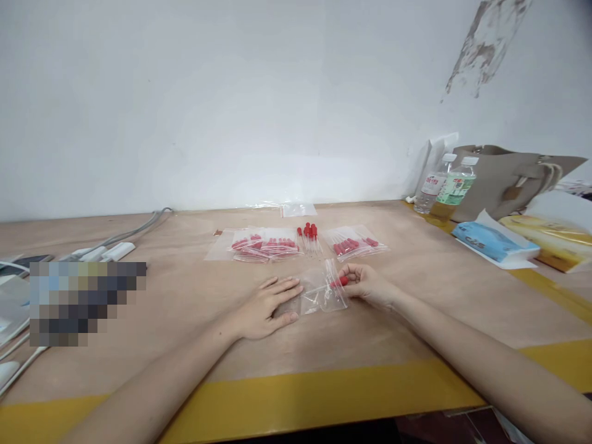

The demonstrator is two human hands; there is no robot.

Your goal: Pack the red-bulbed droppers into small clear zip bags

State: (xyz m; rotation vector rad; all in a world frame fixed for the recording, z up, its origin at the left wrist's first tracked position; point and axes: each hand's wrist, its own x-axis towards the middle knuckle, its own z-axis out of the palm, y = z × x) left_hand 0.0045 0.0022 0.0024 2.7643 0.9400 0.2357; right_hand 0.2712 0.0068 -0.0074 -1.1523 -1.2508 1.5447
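A clear plastic zip bag (pixel 311 298) lies on the table in front of me. My left hand (pixel 264 309) rests flat on its left side, fingers spread. At the bag's right end, my right hand (pixel 367 287) pinches the red bulb of a dropper (pixel 341 281), whose thin clear stem reaches into the bag. Just behind stands a small group of loose red-bulbed droppers (pixel 309 233) lying side by side. Filled bags of droppers (pixel 266 243) are piled to their left, and another filled bag (pixel 355 243) is on their right.
Flat clear bags (pixel 298 210) lie by the wall. At right are two bottles (pixel 456 188), a grey handbag (pixel 499 179), a blue tissue pack (pixel 494 240) and a yellow pack (pixel 550 240). Cables (pixel 124 231) and white adapters (pixel 118 251) lie left, near a blurred-out patch.
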